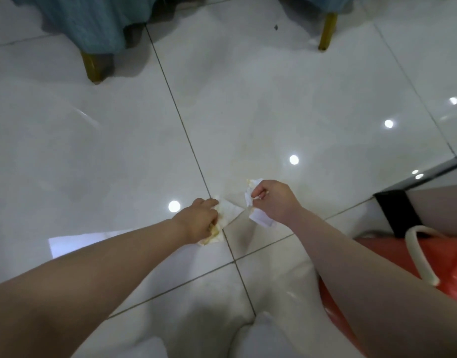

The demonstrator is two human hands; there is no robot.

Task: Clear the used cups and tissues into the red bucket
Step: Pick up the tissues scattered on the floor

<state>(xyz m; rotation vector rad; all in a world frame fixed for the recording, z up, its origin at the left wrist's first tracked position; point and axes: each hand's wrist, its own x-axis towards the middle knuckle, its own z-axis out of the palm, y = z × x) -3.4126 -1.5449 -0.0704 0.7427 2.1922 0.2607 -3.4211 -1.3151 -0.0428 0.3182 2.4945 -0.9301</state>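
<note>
Item 1, your left hand (199,219): arm stretched forward and down to the glossy white tiled floor (105,151), back of the hand up, fingers curled onto a crumpled white tissue with yellow stains (228,213) and gripping it. That tissue lay on the floor over the dark grout line, its long axis running from near-left to far-right, one corner pointing right toward your other hand.

Item 2, your right hand (272,200): arm reached forward from the lower right, wrist bent, fingers closed in a fist round a second crumpled white tissue with yellow marks (261,219). That tissue was held just above the floor, one end poking out above the fingers, the other hanging out below the hand toward you. The two tissues were near each other; whether they touched, I could not tell.

Item 3, red plastic bucket with a cream handle (441,257): at your right, beside your right forearm, only partly in view.

Item 4, furniture: gold-coloured legs (326,31) under teal fabric (93,19) at the far edge of the floor, well apart from your hands
</note>
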